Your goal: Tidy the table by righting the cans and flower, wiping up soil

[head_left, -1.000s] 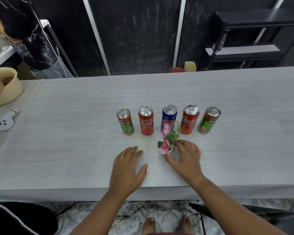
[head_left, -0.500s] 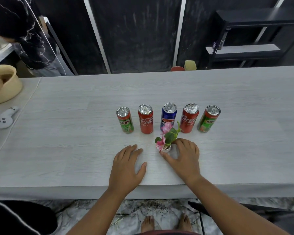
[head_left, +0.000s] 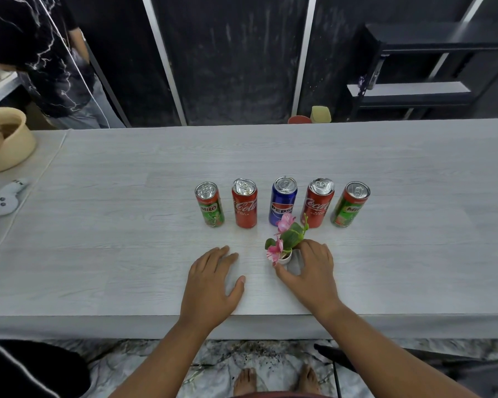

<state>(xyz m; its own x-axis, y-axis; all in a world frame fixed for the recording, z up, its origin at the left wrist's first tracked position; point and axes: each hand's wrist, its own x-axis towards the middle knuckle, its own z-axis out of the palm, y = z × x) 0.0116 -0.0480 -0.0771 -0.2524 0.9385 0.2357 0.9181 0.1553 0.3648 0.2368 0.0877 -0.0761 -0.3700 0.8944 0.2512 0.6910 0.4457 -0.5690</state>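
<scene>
Grey table (head_left: 98, 254), five upright cans (head_left: 283, 201), right hand (head_left: 311, 271) cupping flower pot (head_left: 285, 256)

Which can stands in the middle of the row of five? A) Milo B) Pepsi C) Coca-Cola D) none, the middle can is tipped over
B: the blue Pepsi can stands upright at the centre, with a red Coca-Cola can on each side and a green Milo can at each end of the row.
</scene>
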